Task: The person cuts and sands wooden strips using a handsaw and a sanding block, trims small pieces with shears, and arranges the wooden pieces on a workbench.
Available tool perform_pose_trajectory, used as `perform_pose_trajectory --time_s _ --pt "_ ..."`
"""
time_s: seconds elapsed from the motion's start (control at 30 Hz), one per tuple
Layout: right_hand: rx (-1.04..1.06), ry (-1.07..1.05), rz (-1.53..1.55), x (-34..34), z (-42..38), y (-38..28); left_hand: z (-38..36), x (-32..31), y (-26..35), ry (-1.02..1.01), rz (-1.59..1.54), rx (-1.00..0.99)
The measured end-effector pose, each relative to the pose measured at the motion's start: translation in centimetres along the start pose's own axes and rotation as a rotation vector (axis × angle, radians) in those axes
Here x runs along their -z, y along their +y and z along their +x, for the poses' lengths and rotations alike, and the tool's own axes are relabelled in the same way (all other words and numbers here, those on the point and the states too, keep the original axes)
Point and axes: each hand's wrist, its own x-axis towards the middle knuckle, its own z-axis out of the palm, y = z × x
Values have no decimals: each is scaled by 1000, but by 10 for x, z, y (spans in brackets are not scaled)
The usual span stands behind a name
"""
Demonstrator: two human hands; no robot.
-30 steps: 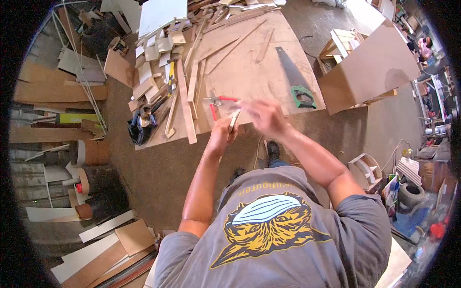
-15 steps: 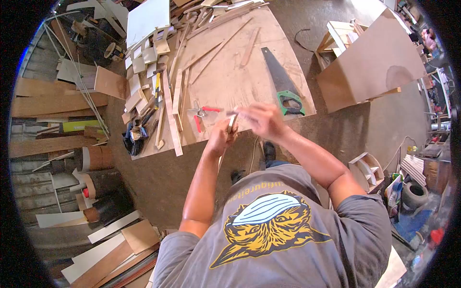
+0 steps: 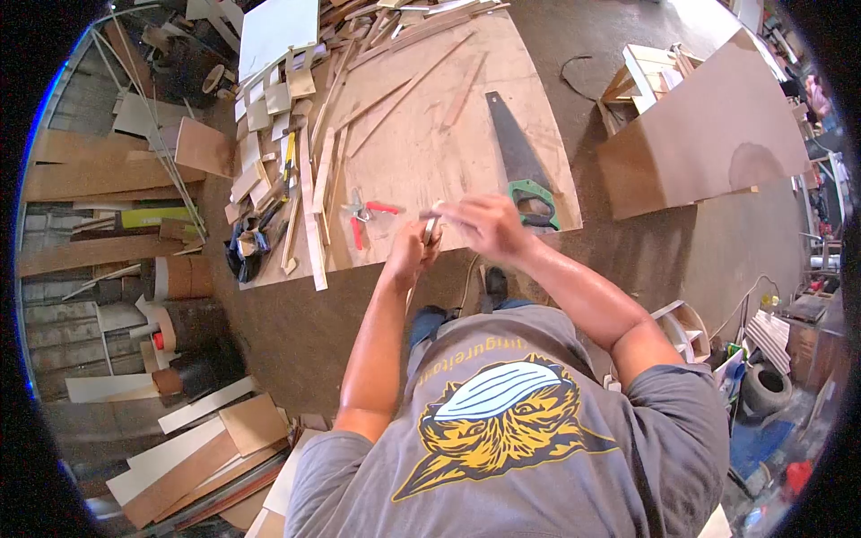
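Observation:
Near the front edge of the work table, my left hand [image 3: 411, 252] is closed around a narrow, light wood strip [image 3: 432, 226]. Part of that strip shows below the fist. My right hand [image 3: 496, 229] is closed just to the right, at the strip's upper end. A small, dark, flat piece [image 3: 434, 213] sticks out from its fingers and touches or almost touches the strip; its kind is too blurred to tell. A red-handled plier-like tool [image 3: 363, 212] lies spread on the table left of my hands. To the right rests a handsaw [image 3: 520, 148] with a green handle.
Wood offcuts and long strips cover the left side of the table [image 3: 421, 134], with a yellow-handled tool [image 3: 290, 154] among them. A large brown board [image 3: 695, 134] leans on a stand at right. More planks [image 3: 193, 466] are stacked at lower left.
The view has shifted slightly, so the table and tools appear displaced. My right hand has moved slightly left and down against the strip; my left hand keeps its grip.

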Motion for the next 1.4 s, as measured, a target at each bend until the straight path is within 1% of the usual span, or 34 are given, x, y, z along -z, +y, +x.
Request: perform_pose_trajectory --time_s 0.03,0.1,0.13,0.17,0.2,0.27,0.3,0.4,0.5,0.6,0.7,0.77,0.8,0.9,1.0,1.1,1.2,1.23,1.3,1.4 --pt "3 17 -14 -6 -3 6 3 3 -5 19 9 -10" --pt "-169 40 -103 -10 3 29 14 6 -16 52 25 -33" --pt "-256 52 -150 -10 6 37 16 5 -18 97 -9 -3" --pt "-241 44 -87 -11 6 39 18 5 -19 140 -40 29" --pt "-178 -1 -66 -11 9 32 20 5 -18 184 -71 62" --pt "-59 -92 -22 -13 10 19 23 6 -15 243 10 71" --pt "-139 -69 21 -20 9 34 26 7 -14 269 49 73" --pt "-302 -91 -100 -32 17 59 31 25 -13 138 88 48" --pt "-187 -147 26 -51 22 48 53 47 -30 230 111 52" --pt "-424 -262 -168 -76 36 85 70 81 -42 124 314 -114" --pt "-614 -239 51 -128 34 128 73 106 -18 195 -77 95" --pt "-685 -375 -25 -177 20 169 79 129 -10 205 -133 97" --pt "-717 -439 -67 -191 25 177 82 138 -2 208 -160 93" --pt "-958 -472 59 -229 37 198 84 159 22 215 -138 115" --pt "-758 -198 288 -256 52 211 87 174 43 171 -179 133" --pt "-726 -182 173 -250 73 198 97 186 55 70 -242 136" --pt "-796 -123 217 -217 105 166 112 180 70 -33 -245 142" --pt "-829 -45 432 -207 107 157 118 174 73 -67 -235 145" --pt "-858 128 858 -183 108 141 135 162 69 -101 -213 231" --pt "-715 -250 467 -118 113 125 152 128 71 -180 -82 325"
